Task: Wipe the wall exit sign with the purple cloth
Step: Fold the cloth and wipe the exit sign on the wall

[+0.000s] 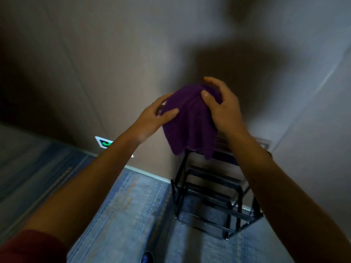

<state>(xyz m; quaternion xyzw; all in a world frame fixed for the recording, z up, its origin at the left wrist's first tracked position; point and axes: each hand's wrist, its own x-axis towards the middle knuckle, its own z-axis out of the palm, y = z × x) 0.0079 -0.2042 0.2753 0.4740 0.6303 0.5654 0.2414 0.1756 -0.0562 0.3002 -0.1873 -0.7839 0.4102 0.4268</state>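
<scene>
We're in an indoor corridor, by the look of it.
We see plain panelled wall, blue patterned carpet, a low green exit sign, a black metal rack.

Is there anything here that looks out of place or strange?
The green-and-white exit sign sits unusually low, near the floor, half hidden behind the left forearm. The purple cloth is draped over the black metal rack, with both hands on it. Nothing looks damaged.
</scene>
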